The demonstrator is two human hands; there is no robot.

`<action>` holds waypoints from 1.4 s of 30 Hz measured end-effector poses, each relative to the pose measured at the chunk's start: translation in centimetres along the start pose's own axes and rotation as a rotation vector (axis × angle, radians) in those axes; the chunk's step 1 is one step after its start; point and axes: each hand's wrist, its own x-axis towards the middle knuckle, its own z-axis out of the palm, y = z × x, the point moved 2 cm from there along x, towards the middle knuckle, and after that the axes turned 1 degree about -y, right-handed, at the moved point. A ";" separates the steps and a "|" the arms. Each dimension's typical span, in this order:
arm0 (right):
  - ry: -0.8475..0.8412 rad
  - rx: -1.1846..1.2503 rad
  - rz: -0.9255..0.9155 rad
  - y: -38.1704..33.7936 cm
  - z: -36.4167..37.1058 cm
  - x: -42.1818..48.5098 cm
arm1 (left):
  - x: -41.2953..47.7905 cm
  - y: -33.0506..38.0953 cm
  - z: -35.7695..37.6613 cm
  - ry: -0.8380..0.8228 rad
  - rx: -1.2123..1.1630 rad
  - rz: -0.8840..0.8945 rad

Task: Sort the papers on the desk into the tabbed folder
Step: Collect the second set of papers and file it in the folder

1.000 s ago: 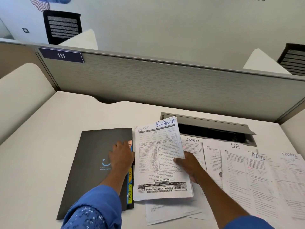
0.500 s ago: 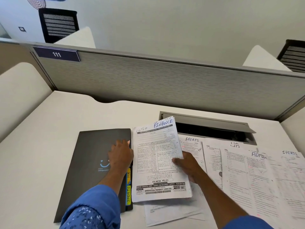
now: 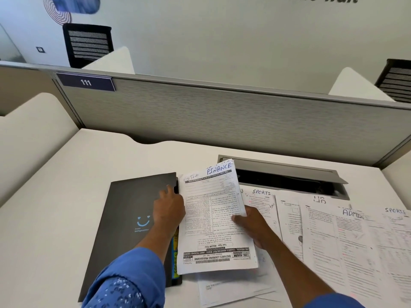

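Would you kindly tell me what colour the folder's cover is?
The folder is dark grey with a blue smiley; head view.

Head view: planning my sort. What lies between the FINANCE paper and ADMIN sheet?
Head view: the right hand gripping the FINANCE paper, a SPORTS sheet, then a sheet seemingly marked HR.

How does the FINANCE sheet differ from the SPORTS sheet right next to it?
The FINANCE sheet is pinched in the right hand, its top edge lifted; the SPORTS sheet lies flat on the desk. FINANCE shows nearly whole; SPORTS is partly covered by it. Both are white printed pages with handwritten headings.
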 end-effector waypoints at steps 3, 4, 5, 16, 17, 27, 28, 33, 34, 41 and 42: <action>0.009 -0.001 -0.009 -0.3 0.0 0.0 | -0.2 0.0 -0.2 -0.008 0.023 0.013; 0.009 -0.003 -0.011 -0.4 0.1 0.0 | -0.2 -0.1 -0.3 -0.009 0.014 0.015; 0.009 -0.007 -0.012 -0.6 0.2 -0.1 | -0.2 -0.2 -0.5 -0.004 -0.004 0.016; 0.020 -0.005 -0.043 -1.6 2.7 -0.2 | -0.5 -1.9 -2.4 0.135 -0.424 -0.083; 0.014 -0.009 -0.041 -1.7 2.9 -0.2 | -0.5 -2.0 -2.5 0.147 -0.451 -0.088; -0.058 -0.082 -0.059 -2.8 4.7 -0.5 | -0.5 -2.2 -3.1 0.212 -0.529 -0.109; -0.057 -0.094 -0.058 -2.7 4.9 -0.5 | -0.5 -2.1 -3.1 0.210 -0.536 -0.106; -0.037 -0.163 -0.053 -2.7 6.8 -0.2 | -0.6 -1.8 -2.8 0.195 -0.545 -0.100; -0.036 -0.179 -0.052 -2.8 7.2 -0.2 | -0.6 -1.8 -2.8 0.193 -0.546 -0.100; 0.000 -0.280 -0.046 -3.6 9.6 0.0 | -0.6 -1.6 -2.6 0.215 -0.599 -0.110; 0.003 -0.289 -0.049 -3.7 10.0 0.0 | -0.6 -1.6 -2.7 0.219 -0.611 -0.111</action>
